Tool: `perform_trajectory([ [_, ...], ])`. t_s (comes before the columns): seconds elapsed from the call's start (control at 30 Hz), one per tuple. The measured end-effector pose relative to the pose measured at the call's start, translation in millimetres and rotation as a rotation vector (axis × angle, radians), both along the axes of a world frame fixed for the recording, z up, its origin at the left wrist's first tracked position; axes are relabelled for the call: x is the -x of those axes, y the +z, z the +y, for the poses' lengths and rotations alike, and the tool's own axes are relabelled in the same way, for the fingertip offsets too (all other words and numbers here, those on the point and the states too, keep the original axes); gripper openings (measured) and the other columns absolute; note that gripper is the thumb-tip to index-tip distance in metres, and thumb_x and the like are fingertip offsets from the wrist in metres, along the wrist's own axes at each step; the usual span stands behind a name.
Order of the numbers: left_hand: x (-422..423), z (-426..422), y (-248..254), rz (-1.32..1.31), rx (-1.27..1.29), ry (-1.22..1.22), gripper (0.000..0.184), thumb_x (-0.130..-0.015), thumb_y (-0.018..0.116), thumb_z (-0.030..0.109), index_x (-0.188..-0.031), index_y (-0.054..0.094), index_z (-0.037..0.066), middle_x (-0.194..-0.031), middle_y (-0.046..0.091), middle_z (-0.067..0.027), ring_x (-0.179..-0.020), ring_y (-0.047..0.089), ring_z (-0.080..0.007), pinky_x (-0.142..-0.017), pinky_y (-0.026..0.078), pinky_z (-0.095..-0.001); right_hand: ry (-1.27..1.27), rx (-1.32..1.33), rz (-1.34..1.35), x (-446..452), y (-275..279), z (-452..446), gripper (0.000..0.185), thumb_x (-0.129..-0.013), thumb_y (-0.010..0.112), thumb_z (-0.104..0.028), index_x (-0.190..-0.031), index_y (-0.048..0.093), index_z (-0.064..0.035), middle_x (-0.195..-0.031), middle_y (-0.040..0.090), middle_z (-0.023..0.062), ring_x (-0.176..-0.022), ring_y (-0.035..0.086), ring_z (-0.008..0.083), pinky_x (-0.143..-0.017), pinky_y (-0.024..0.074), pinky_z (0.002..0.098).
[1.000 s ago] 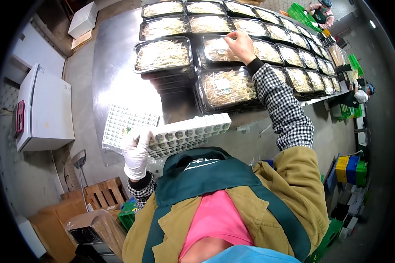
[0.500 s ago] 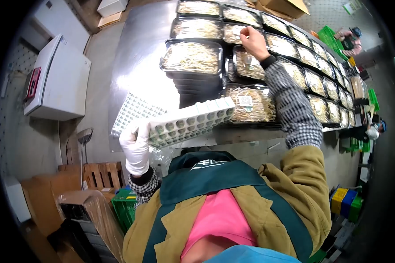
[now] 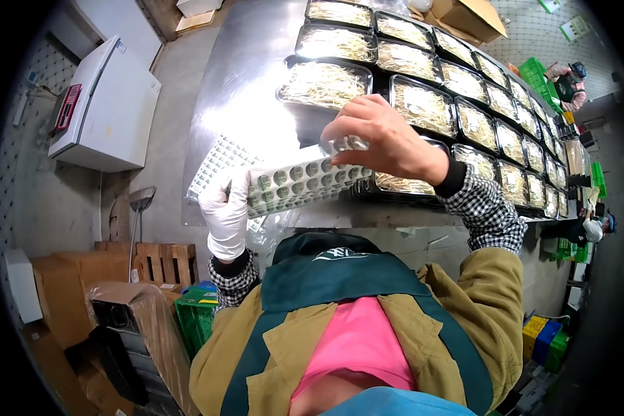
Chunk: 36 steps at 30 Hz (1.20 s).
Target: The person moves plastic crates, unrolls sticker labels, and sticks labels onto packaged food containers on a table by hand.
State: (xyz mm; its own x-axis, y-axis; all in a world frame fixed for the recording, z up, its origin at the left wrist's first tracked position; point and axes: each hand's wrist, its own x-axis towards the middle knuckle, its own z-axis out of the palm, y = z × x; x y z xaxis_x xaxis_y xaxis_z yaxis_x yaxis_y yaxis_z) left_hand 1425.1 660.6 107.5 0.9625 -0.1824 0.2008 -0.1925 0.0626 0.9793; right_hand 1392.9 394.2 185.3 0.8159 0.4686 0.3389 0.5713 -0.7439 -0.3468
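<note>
My left hand (image 3: 227,215), in a white glove, is closed on the left end of a sheet of round green-and-white stickers (image 3: 284,182), which bends into a curve above the table. My bare right hand (image 3: 388,139) is at the right end of this sheet, its fingers pinching a sticker there; the exact contact is partly hidden by the fingers. Behind it stands a stack topped by a black tray of bean sprouts (image 3: 326,84) under clear film. Another sprout tray (image 3: 403,183) lies just beneath my right wrist, partly covered. A second sticker sheet (image 3: 218,163) rests on the metal table.
Rows of packed sprout trays (image 3: 464,80) fill the right side of the metal table (image 3: 239,76). A white chest-like appliance (image 3: 107,104) stands left. Green crates (image 3: 195,315) and wrapped black trays (image 3: 135,347) are at lower left. Two people work at far right.
My right hand has come from above the trays down and left to the sticker sheet, its fingers now on the sheet's end. My left hand still holds the sheet.
</note>
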Motion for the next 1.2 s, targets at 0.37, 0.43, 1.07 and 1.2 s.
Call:
perform_trajectory([
  [0.37, 5.5, 17.6, -15.4, 0.039, -0.06, -0.001, 0.011, -0.089, 0.059, 0.006, -0.091, 0.063, -0.004, -0.078, 0.062, -0.0008, -0.068, 0.052, -0.0062, -0.06, 0.04, -0.0206, -0.902, -0.854, 0.004, -154.1, -83.5, -267.7, 0.04, -0.073, 0.075, -0.021, -0.103, 0.061, 0.0013, -0.1, 0.066, 0.0107, -0.091, 0.062, 0.0177, -0.084, 0.0468, 0.0299],
  [0.43, 11.0, 18.8, -11.6, 0.164, -0.073, 0.124, 0.01, -0.089, 0.058, 0.005, -0.085, 0.062, -0.003, -0.075, 0.059, 0.0001, -0.066, 0.05, -0.0059, -0.061, 0.039, -0.021, -1.201, -0.581, -0.018, -186.3, -103.0, -300.7, 0.048, -0.067, 0.076, -0.025, -0.104, 0.059, 0.0015, -0.101, 0.065, 0.0147, -0.095, 0.062, 0.0234, -0.087, 0.0457, 0.0321],
  [1.07, 0.4, 19.0, -12.4, -0.022, -0.101, 0.267, 0.017, -0.091, 0.058, 0.013, -0.083, 0.061, -0.002, -0.072, 0.057, 0.0019, -0.063, 0.047, -0.004, -0.058, 0.037, -0.0193, -1.039, -0.437, 0.148, -326.3, -115.3, -173.7, 0.035, -0.073, 0.069, -0.033, -0.083, 0.071, 0.0009, -0.085, 0.068, 0.0176, -0.079, 0.065, 0.0278, -0.073, 0.05, 0.0358],
  [1.2, 4.3, 27.6, -12.1, -0.068, -0.128, 0.311, 0.019, -0.092, 0.056, 0.016, -0.085, 0.061, -0.001, -0.074, 0.058, 0.0015, -0.063, 0.048, -0.004, -0.057, 0.038, -0.0191, -1.153, 0.077, 0.059, -319.9, -117.7, -155.7, 0.03, -0.075, 0.063, -0.026, -0.094, 0.067, -0.0036, -0.1, 0.063, 0.0179, -0.093, 0.062, 0.0319, -0.082, 0.0484, 0.0403],
])
